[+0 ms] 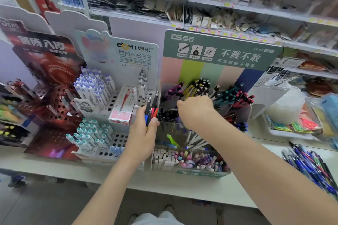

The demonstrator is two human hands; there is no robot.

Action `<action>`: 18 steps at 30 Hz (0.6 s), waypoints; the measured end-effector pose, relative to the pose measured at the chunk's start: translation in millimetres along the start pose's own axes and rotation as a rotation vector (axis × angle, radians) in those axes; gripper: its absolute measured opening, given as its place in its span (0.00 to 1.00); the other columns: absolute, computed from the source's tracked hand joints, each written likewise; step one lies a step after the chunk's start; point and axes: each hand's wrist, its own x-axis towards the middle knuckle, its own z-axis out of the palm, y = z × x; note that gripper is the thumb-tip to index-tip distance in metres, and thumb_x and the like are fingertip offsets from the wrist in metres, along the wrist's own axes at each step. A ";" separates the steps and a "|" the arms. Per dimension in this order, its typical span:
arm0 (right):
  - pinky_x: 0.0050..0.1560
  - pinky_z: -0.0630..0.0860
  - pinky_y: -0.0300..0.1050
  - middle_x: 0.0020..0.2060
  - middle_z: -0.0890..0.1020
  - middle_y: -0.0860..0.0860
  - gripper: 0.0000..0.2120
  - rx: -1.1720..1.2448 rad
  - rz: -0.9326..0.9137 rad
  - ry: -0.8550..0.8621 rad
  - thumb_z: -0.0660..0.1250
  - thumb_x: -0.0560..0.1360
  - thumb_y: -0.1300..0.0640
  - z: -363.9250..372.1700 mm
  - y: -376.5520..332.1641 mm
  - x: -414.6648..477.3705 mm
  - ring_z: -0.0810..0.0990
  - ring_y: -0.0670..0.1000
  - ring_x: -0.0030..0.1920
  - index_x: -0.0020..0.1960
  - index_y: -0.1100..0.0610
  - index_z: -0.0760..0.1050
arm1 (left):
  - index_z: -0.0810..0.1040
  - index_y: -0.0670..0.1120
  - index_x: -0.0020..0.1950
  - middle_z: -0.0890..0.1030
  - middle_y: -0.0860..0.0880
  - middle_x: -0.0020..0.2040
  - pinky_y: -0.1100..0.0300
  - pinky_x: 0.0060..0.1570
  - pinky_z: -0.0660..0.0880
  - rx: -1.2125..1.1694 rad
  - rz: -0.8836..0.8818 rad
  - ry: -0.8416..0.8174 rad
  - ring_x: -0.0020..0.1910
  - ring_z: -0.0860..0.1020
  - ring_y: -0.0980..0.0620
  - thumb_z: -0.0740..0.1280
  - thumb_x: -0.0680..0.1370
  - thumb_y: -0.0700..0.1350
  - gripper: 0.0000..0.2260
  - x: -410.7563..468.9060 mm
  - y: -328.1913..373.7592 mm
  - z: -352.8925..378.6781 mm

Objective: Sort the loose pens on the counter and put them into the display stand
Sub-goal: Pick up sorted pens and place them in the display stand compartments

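Reaching up into the display stand with the right hand; it's over the upper row of clear pockets, right at the yellow-and-black pens, knuckles towards us, fingertips tucked down out of sight behind the back of the hand, so I can't tell whether it's pinching a pen or only touching them; the left hand is just beside the stand's left edge, fingers and thumb wrapped round a bunch of pens, blue, black and red barrels, held upright with the tips pointing up; the stand sits on the white counter, green board at the back with pastel stripes under it, tiers of clear pockets in front; purple pens top left, teal and dark red top right, black ones in the middle tier under the right wrist, pastel ones in the front row; away to the right, well apart from both hands, the pile of loose pens lies on the counter, mostly blue, all in a jumble; left of the stand there's a white rack full of holes, purple-capped pens up top, teal-capped below, and a pink-and-white pen box lying on it just beside the left hand; shelves of packaged goods run behind.
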 end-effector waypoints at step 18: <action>0.35 0.72 0.50 0.42 0.71 0.54 0.11 0.195 -0.136 0.112 0.71 0.76 0.64 -12.6 5.2 19.9 0.74 0.55 0.37 0.44 0.60 0.68 | 0.66 0.47 0.77 0.74 0.49 0.72 0.46 0.73 0.71 0.080 -0.047 0.018 0.71 0.72 0.50 0.59 0.88 0.50 0.18 2.6 -5.9 17.0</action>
